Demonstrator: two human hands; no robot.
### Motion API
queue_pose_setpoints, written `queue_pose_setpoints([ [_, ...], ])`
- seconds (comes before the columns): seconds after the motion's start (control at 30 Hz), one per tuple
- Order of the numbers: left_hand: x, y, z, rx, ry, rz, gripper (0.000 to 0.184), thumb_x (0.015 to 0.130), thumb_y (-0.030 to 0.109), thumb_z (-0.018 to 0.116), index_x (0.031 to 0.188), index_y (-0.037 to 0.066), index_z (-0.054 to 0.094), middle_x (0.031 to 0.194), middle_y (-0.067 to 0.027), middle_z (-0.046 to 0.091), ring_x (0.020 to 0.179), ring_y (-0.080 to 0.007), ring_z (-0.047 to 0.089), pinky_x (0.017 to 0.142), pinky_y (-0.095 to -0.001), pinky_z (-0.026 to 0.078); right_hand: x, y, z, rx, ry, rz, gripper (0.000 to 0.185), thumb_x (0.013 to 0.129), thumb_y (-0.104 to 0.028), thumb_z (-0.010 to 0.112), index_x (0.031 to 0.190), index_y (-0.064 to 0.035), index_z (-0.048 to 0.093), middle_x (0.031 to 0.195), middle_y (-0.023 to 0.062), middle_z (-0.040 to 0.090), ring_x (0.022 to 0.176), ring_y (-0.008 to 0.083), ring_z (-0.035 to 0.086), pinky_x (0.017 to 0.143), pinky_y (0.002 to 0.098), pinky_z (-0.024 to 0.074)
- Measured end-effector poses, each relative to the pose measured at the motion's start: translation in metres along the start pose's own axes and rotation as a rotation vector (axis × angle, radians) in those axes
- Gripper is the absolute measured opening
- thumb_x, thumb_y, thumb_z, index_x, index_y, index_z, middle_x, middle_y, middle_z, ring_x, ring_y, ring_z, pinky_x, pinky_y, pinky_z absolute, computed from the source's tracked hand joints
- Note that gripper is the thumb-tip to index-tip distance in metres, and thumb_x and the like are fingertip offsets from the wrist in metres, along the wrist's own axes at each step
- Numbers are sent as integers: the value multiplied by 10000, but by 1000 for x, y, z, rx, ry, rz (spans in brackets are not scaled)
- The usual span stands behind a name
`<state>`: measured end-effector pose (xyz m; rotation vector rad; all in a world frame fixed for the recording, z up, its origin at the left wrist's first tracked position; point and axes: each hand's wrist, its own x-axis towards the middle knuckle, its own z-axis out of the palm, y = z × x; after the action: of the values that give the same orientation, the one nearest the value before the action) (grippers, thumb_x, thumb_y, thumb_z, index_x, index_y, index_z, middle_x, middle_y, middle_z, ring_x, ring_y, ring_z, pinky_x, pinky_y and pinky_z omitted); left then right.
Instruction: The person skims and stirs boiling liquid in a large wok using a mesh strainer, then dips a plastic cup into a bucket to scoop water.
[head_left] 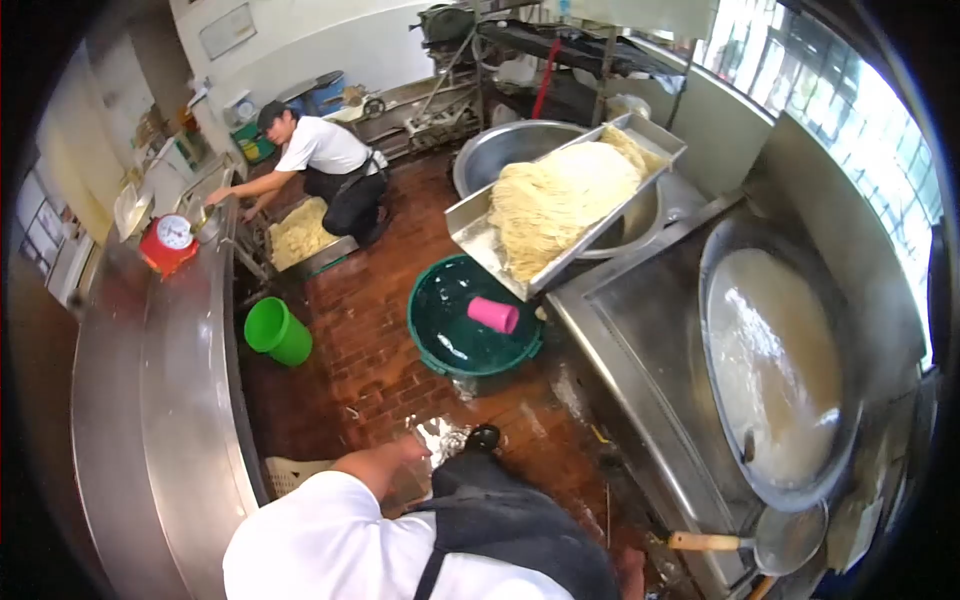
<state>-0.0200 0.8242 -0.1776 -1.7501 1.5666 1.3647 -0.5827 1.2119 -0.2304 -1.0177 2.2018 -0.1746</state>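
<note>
My left hand [405, 452] hangs low beside my dark apron [510, 530]. Right by it is a shiny, clear-looking patch [440, 440] on the floor; whether this is wet tile or plastic I cannot make out. The fingers on that side are blurred. Only a small part of my right hand [631, 572] shows at the bottom edge, beside the stove counter, with its fingers hidden. Ahead stands a green tub [475, 358] of water in which a pink dipper [493, 315] floats.
A metal tray [465, 232] heaped with noodles [565, 200] rests across large basins. On the right, a big wok [775, 370] holds cloudy liquid, with a wooden-handled strainer [790, 540] nearby. A co-worker [325, 155] crouches beside more noodles. A green bucket [278, 332] stands by the steel counter [190, 400].
</note>
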Motion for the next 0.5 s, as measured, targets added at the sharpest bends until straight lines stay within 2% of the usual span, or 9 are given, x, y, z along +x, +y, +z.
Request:
queue_pose_setpoints([
  [0.07, 65, -16, 15, 9, 15, 121, 603, 832, 528, 713, 1077, -23, 742, 1138, -236, 712, 1033, -356, 686, 861, -448, 549, 17, -4, 0, -406, 107, -321, 180, 902, -242, 625, 938, -113, 744, 937, 137, 718, 842, 313, 702, 692, 463, 555],
  [0.1, 73, -7, 10, 107, 51, 183, 590, 807, 508, 734, 1049, -30, 750, 1097, -240, 726, 1005, -361, 695, 863, -445, 544, 20, -9, 2, -464, 128, -327, 168, 900, -225, 622, 912, -116, 749, 933, 138, 715, 844, 315, 702, 690, 465, 556],
  [0.17, -10, 72, -25, -91, 67, 4, 555, 820, 486, 720, 1060, -13, 754, 1043, -212, 744, 957, -335, 711, 855, -437, 546, 15, -55, -15, -60, -63, 56, 167, 907, -222, 639, 956, -120, 762, 963, 98, 729, 884, 251, 718, 697, 444, 570],
  [0.23, 16, 85, -28, -36, 72, 103, 534, 829, 490, 716, 1048, 4, 762, 1024, -192, 751, 926, -315, 717, 837, -427, 548, -24, -151, -65, 577, -85, 480, 193, 919, -223, 648, 1016, -106, 768, 1005, 68, 742, 909, 201, 730, 682, 417, 585],
  [0.27, 26, 90, -30, -19, 77, 149, 524, 833, 491, 714, 1042, 13, 767, 1015, -182, 755, 910, -305, 720, 829, -421, 549, -28, -144, -60, 627, -91, 501, 215, 919, -236, 653, 1041, -98, 764, 1010, 68, 746, 899, 207, 733, 669, 414, 587],
  [0.33, 35, 102, -27, -81, 61, 236, 407, 878, 433, 711, 954, 34, 741, 810, -107, 697, 646, -212, 615, 586, -366, 472, -17, -125, -41, 711, -114, 524, 266, 919, -261, 662, 1092, -82, 757, 1019, 68, 756, 879, 219, 738, 644, 409, 591],
  [0.37, 36, 110, -29, -123, 62, 278, 360, 901, 404, 710, 910, 45, 728, 707, -69, 668, 514, -166, 562, 464, -339, 433, -5, -88, -17, 623, -124, 515, 257, 919, -257, 669, 1091, -85, 752, 987, 68, 754, 835, 221, 734, 611, 397, 580],
  [0.43, 40, 110, -25, -129, 80, 350, 382, 883, 426, 733, 933, 47, 734, 775, -81, 689, 543, -158, 560, 469, -334, 429, 21, -10, 34, 444, -144, 499, 240, 920, -251, 682, 1088, -90, 741, 923, 67, 751, 748, 225, 724, 547, 374, 559],
  [0.5, 51, 100, -18, 36, 90, 335, 554, 854, 583, 686, 1019, 63, 783, 971, -169, 747, 923, -298, 710, 843, -417, 546, -3, -24, 21, 801, -232, 611, 194, 920, -255, 691, 1036, -104, 730, 830, 67, 716, 631, 212, 665, 483, 351, 505],
])
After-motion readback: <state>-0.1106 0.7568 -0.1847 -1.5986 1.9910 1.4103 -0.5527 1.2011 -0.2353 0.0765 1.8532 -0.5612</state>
